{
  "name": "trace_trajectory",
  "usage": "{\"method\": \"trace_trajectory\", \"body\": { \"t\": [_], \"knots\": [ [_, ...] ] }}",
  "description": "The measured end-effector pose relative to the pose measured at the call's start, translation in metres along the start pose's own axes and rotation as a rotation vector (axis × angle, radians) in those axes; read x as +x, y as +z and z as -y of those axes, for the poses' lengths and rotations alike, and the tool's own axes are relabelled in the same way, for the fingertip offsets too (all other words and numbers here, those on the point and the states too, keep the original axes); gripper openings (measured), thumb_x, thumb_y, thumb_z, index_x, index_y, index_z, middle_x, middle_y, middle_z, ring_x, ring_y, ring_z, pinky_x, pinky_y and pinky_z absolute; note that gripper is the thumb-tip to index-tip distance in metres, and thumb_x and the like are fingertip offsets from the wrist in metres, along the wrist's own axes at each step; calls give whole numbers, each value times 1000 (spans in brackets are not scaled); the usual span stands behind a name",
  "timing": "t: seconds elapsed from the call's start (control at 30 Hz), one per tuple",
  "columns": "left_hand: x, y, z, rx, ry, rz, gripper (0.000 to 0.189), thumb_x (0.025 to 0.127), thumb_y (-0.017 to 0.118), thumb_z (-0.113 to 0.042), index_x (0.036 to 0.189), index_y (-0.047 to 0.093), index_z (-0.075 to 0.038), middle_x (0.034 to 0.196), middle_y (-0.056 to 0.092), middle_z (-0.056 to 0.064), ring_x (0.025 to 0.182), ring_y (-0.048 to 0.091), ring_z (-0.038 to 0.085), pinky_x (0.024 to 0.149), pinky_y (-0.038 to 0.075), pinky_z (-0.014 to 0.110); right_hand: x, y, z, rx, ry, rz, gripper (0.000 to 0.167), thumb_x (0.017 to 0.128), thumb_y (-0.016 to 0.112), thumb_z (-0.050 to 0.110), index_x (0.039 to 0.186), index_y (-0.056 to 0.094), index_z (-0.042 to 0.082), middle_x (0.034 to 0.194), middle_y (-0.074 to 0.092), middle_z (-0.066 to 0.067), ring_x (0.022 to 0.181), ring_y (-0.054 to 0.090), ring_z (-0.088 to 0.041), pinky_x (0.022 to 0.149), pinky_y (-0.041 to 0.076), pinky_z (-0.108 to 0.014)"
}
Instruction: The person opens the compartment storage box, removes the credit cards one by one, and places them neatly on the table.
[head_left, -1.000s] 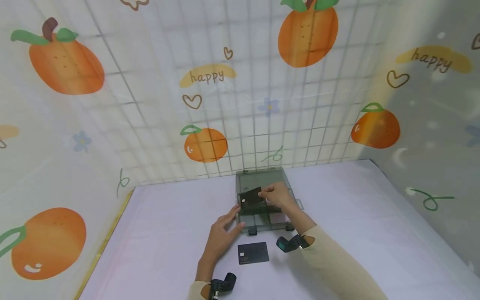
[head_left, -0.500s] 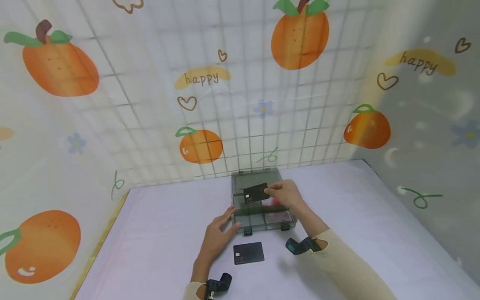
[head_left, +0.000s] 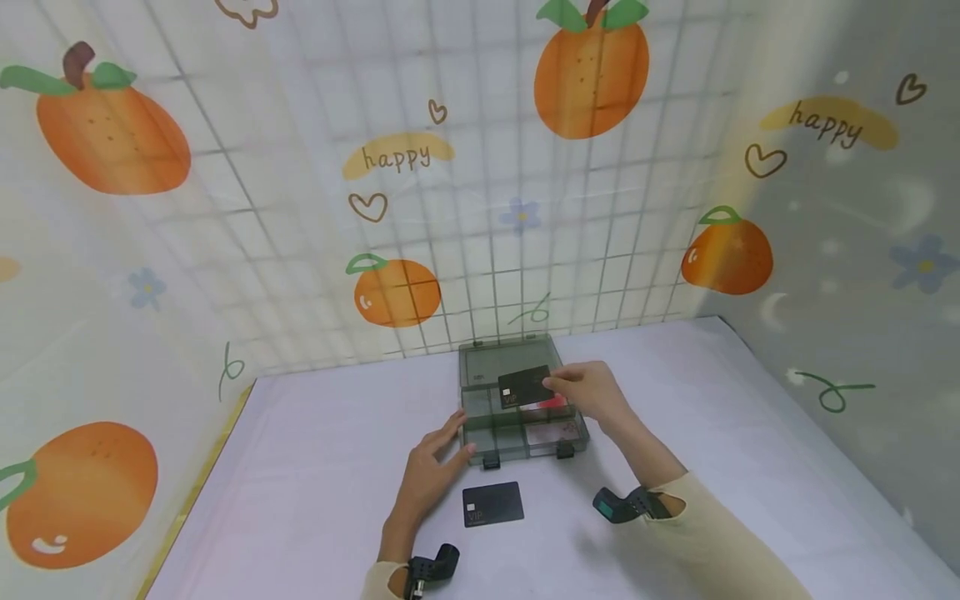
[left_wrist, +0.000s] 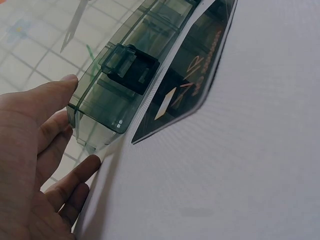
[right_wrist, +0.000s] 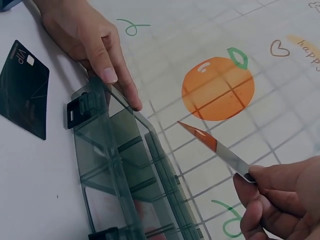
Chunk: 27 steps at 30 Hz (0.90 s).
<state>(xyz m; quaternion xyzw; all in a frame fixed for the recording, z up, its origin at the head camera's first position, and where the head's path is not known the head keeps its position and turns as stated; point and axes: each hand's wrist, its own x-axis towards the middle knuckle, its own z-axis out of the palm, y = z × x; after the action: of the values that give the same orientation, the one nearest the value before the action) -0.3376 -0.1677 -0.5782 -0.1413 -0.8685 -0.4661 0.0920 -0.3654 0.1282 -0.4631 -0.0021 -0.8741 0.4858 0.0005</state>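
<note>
A see-through grey-green box [head_left: 495, 443] with dividers and dark front clasps lies on the table. My left hand [head_left: 427, 475] touches its near left corner, thumb [left_wrist: 65, 85] at the front and fingers along the side. Above the box, my right hand [head_left: 596, 392] pinches a black VIP card [head_left: 523, 387] by its right end. In the right wrist view that held card [right_wrist: 215, 145] appears nearly edge-on, mirroring orange. A second black VIP card [head_left: 492, 504] lies flat in front of the box. Something red [head_left: 552, 403] shows in a right compartment, partly behind the held card.
A pinkish flat piece [head_left: 552, 432] is in the box's front right compartment. The white tabletop [head_left: 337, 467] ends at the back against a sheet [head_left: 300, 283] printed with oranges, hung over a wire grid. Small cameras [head_left: 621, 505] are strapped to both wrists.
My right hand has lifted the pinched card slightly and carried it right over the box, uncovering the red thing and the pinkish piece. The left hand stays at the box corner.
</note>
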Motion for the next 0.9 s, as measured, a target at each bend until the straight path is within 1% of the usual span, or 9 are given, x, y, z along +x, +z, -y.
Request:
{"method": "trace_trajectory", "body": {
  "t": [0.17,0.33,0.43,0.67,0.9],
  "knots": [
    [-1,0,1,12,5,3,60,92,67,-53,144,57,-26,149,46,-22,135,47,24,112,32,57,-7,-5,-6,-7,-9,-4,38,94,71,34,119,73,5,122,69,-15,118,59,-36,98,47,-56],
    [-1,-1,0,5,13,6,59,93,66,-52,144,56,-25,150,46,-19,135,46,24,112,31,56,-14,-10,-10,13,25,-15,40,94,71,35,120,72,5,125,68,-15,116,61,-34,95,50,-53],
    [-2,-1,0,2,12,6,59,93,67,-51,144,56,-24,150,46,-17,136,46,24,112,31,56,-20,-12,-12,16,37,-17,42,94,71,36,121,71,4,125,67,-16,112,63,-34,95,50,-55],
    [-2,-1,-1,-2,-2,11,59,93,67,-52,145,56,-25,150,45,-20,136,46,24,112,31,56,-32,-18,-14,35,37,-4,43,93,72,38,120,72,5,127,67,-15,120,59,-37,103,41,-61],
    [-2,-1,-1,-11,4,12,60,92,67,-53,144,56,-24,150,46,-19,135,47,25,112,32,56,-42,-21,-18,22,51,-14,42,92,73,38,119,73,6,127,67,-15,123,56,-38,102,41,-62]
  ]
}}
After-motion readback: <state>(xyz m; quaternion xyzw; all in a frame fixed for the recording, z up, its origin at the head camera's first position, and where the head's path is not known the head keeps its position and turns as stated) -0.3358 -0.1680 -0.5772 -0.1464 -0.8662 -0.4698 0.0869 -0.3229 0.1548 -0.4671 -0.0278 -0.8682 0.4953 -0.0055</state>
